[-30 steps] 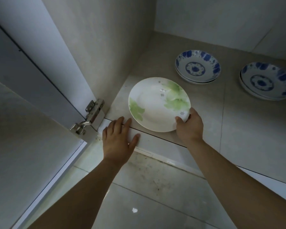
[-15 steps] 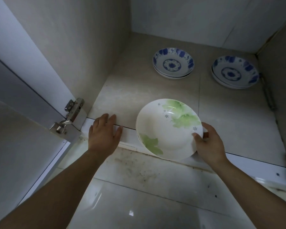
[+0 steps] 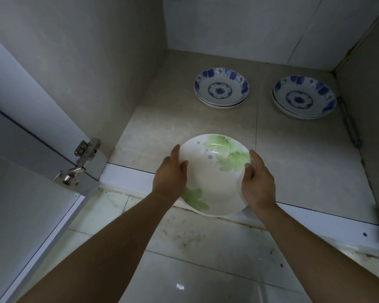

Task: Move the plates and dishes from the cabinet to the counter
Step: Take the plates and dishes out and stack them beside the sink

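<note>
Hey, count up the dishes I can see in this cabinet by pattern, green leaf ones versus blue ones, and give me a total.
Green leaf dishes: at least 1, held at the cabinet's front edge by the left hand and right hand; rims beneath hint at more.
Blue-patterned stacks: 2, left stack and right stack, each showing at least 2 rims.
Total: 3 groups, at least 5 dishes.

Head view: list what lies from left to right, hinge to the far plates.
Door hinge → left hand → green-leaf plate → right hand → right blue-patterned plate stack.
</note>
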The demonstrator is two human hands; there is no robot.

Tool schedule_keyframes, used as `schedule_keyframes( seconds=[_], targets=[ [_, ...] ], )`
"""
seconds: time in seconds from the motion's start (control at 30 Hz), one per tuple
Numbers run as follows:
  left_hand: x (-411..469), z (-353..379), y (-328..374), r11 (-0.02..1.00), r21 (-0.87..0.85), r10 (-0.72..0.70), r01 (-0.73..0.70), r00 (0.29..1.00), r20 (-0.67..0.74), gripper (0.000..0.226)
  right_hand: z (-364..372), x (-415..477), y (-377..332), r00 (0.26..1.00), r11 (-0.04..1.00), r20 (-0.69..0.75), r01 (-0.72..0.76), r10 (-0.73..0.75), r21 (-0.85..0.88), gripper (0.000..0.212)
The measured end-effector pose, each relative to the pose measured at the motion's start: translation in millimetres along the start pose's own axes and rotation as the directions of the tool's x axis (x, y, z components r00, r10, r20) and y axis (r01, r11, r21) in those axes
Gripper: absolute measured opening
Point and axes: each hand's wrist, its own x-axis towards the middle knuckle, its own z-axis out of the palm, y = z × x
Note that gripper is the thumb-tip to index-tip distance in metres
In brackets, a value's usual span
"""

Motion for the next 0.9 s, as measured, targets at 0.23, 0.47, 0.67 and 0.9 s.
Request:
schedule_keyframes(
  seconds=[0.23,0.47,0.67,0.9],
  targets=[
    [-29.6,-0.6,-5.6,0.999,-0.027,-0.031,0.031,0.999,-0.027,0.052,-3.8,-15.6,4.7,0.999,0.999,0.022,0.041,-0.041,-0.003,0.04],
    [-80.3,-68.9,2.2,0.999,-0.048,-0.015,0.015,1.0,-0.013,0.05,-28.3,-68.8,-46.3,0.999,0.999,0.023,0.046,-0.046,-0.015,0.04],
    [-162.3,-189.2,68.3,0.997,-0.053,-0.055,0.06,0.995,0.084,0.047,-121.2,-153.1,-139.6,0.993,0.997,0.086,-0.079,0.08,-0.011,0.04],
    [-285.3,-364.0,203.0,0.968,-0.22,-0.097,0.123,0.987,0.125,0.045,-298.5,-257.4,-286.0,0.96,0.972,0.158,-0.234,0.231,-0.001,0.041]
  ],
)
